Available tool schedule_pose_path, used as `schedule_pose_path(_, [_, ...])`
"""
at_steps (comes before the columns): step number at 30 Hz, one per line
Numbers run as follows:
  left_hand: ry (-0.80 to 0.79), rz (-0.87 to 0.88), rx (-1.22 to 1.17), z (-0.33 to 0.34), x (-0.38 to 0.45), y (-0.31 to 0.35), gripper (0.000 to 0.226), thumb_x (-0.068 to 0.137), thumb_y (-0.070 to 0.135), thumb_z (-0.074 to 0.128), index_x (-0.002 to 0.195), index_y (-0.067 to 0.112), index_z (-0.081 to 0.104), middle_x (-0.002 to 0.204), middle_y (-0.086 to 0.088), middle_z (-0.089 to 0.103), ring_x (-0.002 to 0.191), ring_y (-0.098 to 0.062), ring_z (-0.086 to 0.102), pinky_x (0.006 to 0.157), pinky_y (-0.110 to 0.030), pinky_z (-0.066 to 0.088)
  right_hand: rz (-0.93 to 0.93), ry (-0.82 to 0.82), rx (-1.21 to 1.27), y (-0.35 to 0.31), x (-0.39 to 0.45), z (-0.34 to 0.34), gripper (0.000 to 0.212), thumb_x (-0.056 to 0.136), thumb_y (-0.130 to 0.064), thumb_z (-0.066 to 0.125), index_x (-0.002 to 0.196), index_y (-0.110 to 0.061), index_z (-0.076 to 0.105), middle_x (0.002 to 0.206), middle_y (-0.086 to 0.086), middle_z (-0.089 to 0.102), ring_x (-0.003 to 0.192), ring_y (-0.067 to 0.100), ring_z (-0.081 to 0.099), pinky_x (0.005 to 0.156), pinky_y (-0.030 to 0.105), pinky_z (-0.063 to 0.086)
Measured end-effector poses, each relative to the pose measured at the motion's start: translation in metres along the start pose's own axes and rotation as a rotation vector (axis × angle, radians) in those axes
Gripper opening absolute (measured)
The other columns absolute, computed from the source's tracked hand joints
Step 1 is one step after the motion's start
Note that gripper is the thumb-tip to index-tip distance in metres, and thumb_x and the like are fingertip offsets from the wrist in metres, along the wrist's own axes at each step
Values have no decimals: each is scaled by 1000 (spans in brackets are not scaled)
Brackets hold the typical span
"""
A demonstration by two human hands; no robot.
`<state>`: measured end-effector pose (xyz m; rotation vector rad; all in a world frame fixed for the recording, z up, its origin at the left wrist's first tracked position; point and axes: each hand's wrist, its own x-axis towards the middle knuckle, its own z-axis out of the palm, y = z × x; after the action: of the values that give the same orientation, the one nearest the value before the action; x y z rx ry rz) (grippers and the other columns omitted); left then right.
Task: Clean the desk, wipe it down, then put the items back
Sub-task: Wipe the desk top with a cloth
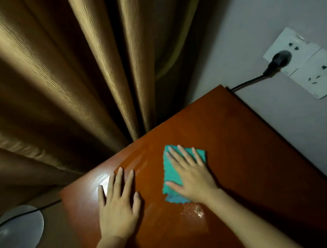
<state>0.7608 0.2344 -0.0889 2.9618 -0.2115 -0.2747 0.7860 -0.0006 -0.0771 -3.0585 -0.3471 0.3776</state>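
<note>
Two bare forearms reach in from the near edge onto a reddish-brown wooden counter (238,137), each ending in a flat hand. On the right, the right hand (190,176) lies palm down on a teal cloth (172,174), its fingers straight and spread, pressing the cloth against the wood; the cloth lies folded in a rough rectangle near the middle of the counter, with its left edge and far corners showing past the fingers. Just beside it to the left, the left hand (118,205) rests palm down on the bare wood, its fingers straight and slightly apart, holding nothing; the two hands lie close together but do not touch. Near the right wrist sits a small patch of water drops (195,211), and pale streaks of wet shine run across the surface on the far side of the left hand. Brown curtains (57,83) hang in heavy folds beyond the far left edge of the counter. On the grey wall (249,29) to the right are two white sockets (306,63); a black plug (279,59) sits in the farther one, and its cable drops behind the far corner of the counter. Low at the near left lies a round grey disc (17,235) with a thin black cord across it.
</note>
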Motion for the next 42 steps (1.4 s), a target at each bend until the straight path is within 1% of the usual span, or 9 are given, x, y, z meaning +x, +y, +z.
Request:
schedule_pose_path(3, [8,-91,-9,0,-22,-13,58,93,50,19,148,32,24,154,0,20,143,-17,13,115,-38,-7,179,57,-44,62,-17,-2,82,91,-68,5,146,-12,29,150,3,35,138,25,34,112,44,10])
schedule_pose_path(8, [-20,-137,2,-2,-30,-16,61,88,47,28,147,30,28,153,-2,27,142,-19,18,114,-39,-8,719,120,148,53,52,-19,78,94,-60,20,152,-10,2,160,6,3,147,26,-1,116,55,-1])
schedule_pose_path(14, [-15,-113,21,-1,-32,-20,59,88,46,31,144,27,34,150,-5,35,141,-21,21,113,-41,-3,55,69,55,-89,77,-15,79,93,-61,24,152,-15,-1,160,1,-2,147,25,-6,113,51,-11])
schedule_pose_path(18, [4,-107,-17,-4,-32,-19,60,89,47,27,145,28,31,152,-4,30,143,-21,17,113,-39,-8,-197,47,-18,-76,31,0,77,88,-66,17,149,-18,27,155,0,27,144,24,22,115,51,7])
schedule_pose_path(20, [15,-113,-36,-5,-32,-18,60,89,49,25,146,30,29,153,-3,28,143,-20,15,112,-36,-14,-165,67,-50,-42,20,3,78,91,-67,11,146,-17,34,151,0,36,140,23,31,111,48,12])
schedule_pose_path(23, [35,-115,-37,-5,-31,-17,59,90,48,28,146,29,30,153,-3,29,143,-20,15,113,-37,-13,41,80,-20,4,24,-4,88,84,-75,-4,151,-20,11,158,-4,15,145,17,7,115,43,-2])
schedule_pose_path(28, [39,-105,-24,-3,-31,-17,58,90,48,30,145,29,31,152,-4,32,142,-22,18,113,-40,-9,550,110,123,-29,76,-18,77,94,-61,20,152,-15,-2,160,1,-3,147,24,-6,116,54,-3])
schedule_pose_path(34, [70,-96,-30,0,-29,-19,61,89,50,25,142,23,38,152,-4,30,141,-16,6,114,-47,-4,70,109,50,-132,66,-6,72,96,-57,21,152,-16,3,160,2,4,147,25,-2,116,52,-5])
schedule_pose_path(42, [90,-47,-159,-7,-34,-23,70,86,53,8,149,24,21,158,2,12,145,-14,-1,114,-43,-8,49,58,-5,-92,-29,17,75,92,-64,11,147,-17,31,153,0,31,142,24,27,113,46,8])
